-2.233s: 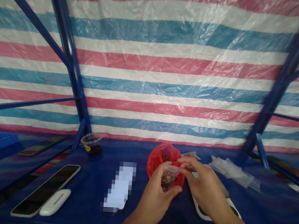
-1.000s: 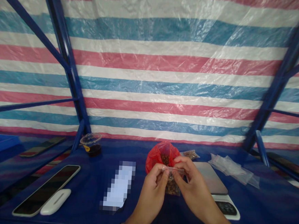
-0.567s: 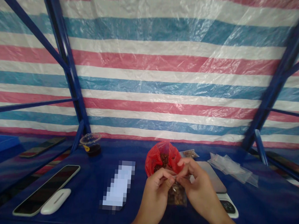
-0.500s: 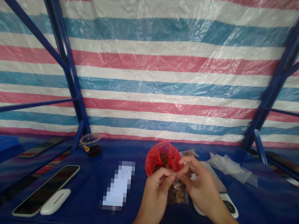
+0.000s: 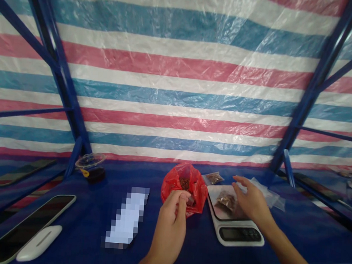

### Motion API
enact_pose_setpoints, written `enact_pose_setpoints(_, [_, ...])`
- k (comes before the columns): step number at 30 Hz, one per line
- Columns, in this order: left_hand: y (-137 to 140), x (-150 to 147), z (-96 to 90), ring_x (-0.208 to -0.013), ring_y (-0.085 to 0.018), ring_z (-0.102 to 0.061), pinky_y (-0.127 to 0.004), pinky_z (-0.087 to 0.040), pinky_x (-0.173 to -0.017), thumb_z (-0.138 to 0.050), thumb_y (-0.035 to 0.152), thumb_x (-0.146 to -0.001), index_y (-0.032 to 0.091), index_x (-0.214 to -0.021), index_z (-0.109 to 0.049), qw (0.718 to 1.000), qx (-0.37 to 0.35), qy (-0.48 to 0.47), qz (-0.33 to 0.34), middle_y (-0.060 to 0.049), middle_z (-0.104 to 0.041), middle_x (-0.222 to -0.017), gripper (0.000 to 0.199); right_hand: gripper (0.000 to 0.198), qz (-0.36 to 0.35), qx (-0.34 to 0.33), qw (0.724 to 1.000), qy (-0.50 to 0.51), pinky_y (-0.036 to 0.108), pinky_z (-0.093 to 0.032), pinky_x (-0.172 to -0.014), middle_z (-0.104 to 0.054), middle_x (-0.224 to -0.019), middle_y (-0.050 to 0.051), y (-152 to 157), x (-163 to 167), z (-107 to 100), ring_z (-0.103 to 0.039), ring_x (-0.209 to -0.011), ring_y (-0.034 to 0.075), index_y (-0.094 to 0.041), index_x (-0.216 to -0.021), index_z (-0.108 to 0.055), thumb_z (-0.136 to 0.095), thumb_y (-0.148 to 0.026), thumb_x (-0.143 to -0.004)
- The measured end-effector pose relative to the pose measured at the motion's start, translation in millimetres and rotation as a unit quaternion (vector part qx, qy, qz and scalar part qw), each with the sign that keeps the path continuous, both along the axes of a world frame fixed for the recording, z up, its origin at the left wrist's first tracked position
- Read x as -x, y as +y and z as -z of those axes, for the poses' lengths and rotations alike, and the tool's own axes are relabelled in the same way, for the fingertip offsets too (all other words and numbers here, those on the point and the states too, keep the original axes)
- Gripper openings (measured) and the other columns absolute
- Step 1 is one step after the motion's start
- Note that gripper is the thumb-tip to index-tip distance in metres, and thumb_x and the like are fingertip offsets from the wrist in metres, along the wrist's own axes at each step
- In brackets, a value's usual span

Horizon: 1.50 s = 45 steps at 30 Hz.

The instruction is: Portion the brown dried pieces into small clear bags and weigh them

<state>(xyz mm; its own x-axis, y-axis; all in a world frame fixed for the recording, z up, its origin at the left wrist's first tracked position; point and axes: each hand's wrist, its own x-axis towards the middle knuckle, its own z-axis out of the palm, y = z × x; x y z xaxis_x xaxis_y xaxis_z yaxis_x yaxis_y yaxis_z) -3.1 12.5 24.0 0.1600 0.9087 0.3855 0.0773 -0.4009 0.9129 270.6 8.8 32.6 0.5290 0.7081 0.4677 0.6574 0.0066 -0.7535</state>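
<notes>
My left hand [image 5: 172, 212] is closed, thumb pressed to its curled fingers, in front of the red plastic bag [image 5: 200, 190]; what is in the pinch, if anything, is hidden. The red bag stands open with brown dried bits [image 5: 185, 183] inside. On the metal plate of a white kitchen scale [image 5: 213, 225] lies a small clear bag of brown dried pieces [image 5: 225, 202]. My right hand [image 5: 251, 199] hovers over the scale's right side, fingers apart and holding nothing. Behind the scale is another small filled clear bag [image 5: 214, 177].
Several clear plastic bags [image 5: 269, 195] lie right of the scale. On the left are a phone [image 5: 27, 226], a white case [image 5: 39, 243], a blurred-out pale rectangle [image 5: 127, 219] and a clear cup of dark liquid [image 5: 93, 172]. Blue frame posts [image 5: 66, 88] stand at both sides.
The small clear bag, held between both hands before, now lies on the scale. My right hand has let go and moved right; my hands are apart. The view has shifted right.
</notes>
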Motion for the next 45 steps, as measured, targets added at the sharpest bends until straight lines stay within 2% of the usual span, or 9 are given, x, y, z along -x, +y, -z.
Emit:
enact_pose_setpoints(2, [-2.1,-1.4,-1.1,-0.095,-0.024,-0.071,-0.033,-0.054,-0.083,-0.043,0.056,-0.106,0.023,-0.097,-0.071,1.000,-0.001,0.006,0.010,-0.008,-0.074,-0.102,0.044,0.034,0.033,-0.016,0.999,-0.016,0.053,-0.054,-0.098,-0.080,-0.106,0.015,-3.8,-1.2,-4.1,-0.073,-0.103,0.036,-0.021,-0.101,-0.076,-0.056,-0.043,-0.084])
enact_pose_setpoints(6, [-5.1,-1.7,0.4,-0.087,-0.022,-0.068,-0.032,-0.051,-0.082,-0.042,0.053,-0.107,0.022,-0.096,-0.070,0.999,0.006,0.035,0.035,-0.005,-0.071,-0.092,0.043,0.041,0.087,-0.076,0.993,-0.032,0.051,-0.055,-0.093,-0.079,-0.101,0.017,-11.2,-2.2,-12.0,-0.072,-0.095,0.034,-0.018,-0.099,-0.076,-0.049,-0.045,-0.085])
enact_pose_setpoints(14, [-4.2,2.1,2.9,-0.078,-0.021,-0.063,-0.031,-0.047,-0.076,-0.042,0.051,-0.106,0.022,-0.093,-0.068,0.996,-0.003,0.076,0.051,-0.002,-0.066,-0.080,0.040,0.034,0.098,-0.165,0.979,-0.075,0.044,-0.053,-0.085,-0.075,-0.094,0.014,-14.4,6.5,-11.9,-0.067,-0.087,0.029,-0.018,-0.096,-0.075,-0.050,-0.040,-0.088])
enact_pose_setpoints(32, [-3.9,4.1,4.7,-0.073,-0.019,-0.061,-0.028,-0.045,-0.071,-0.044,0.049,-0.106,0.022,-0.092,-0.069,0.993,-0.012,0.098,0.060,-0.002,-0.067,-0.078,0.040,0.027,0.078,-0.177,0.976,-0.101,0.043,-0.050,-0.081,-0.073,-0.090,0.011,-16.0,2.8,-9.6,-0.065,-0.084,0.028,-0.020,-0.093,-0.074,-0.051,-0.033,-0.089])
enact_pose_setpoints(39, [-4.7,3.3,3.4,-0.071,-0.019,-0.060,-0.028,-0.044,-0.070,-0.044,0.050,-0.105,0.022,-0.089,-0.068,0.993,-0.010,0.101,0.058,-0.001,-0.067,-0.076,0.040,0.032,0.069,-0.130,0.980,-0.136,0.043,-0.051,-0.082,-0.075,-0.090,0.012,-12.7,-3.8,-4.2,-0.067,-0.085,0.029,-0.021,-0.094,-0.077,-0.049,-0.035,-0.091])
enact_pose_setpoints(42, [-4.9,3.9,3.6,-0.070,-0.018,-0.060,-0.028,-0.044,-0.069,-0.045,0.051,-0.105,0.022,-0.088,-0.068,0.993,-0.008,0.100,0.059,-0.001,-0.067,-0.076,0.041,0.035,0.049,-0.066,0.978,-0.190,0.045,-0.052,-0.085,-0.076,-0.092,0.012,-8.8,-8.7,7.4,-0.069,-0.087,0.030,-0.020,-0.096,-0.080,-0.048,-0.034,-0.091])
enact_pose_setpoints(45, [-4.5,4.4,4.3,-0.071,-0.018,-0.060,-0.028,-0.044,-0.069,-0.045,0.051,-0.105,0.022,-0.088,-0.068,0.993,-0.009,0.099,0.059,-0.001,-0.068,-0.076,0.040,0.037,0.053,0.035,0.967,-0.249,0.048,-0.052,-0.088,-0.077,-0.097,0.014,-5.7,-13.5,20.4,-0.070,-0.092,0.034,-0.021,-0.099,-0.083,-0.048,-0.030,-0.091])
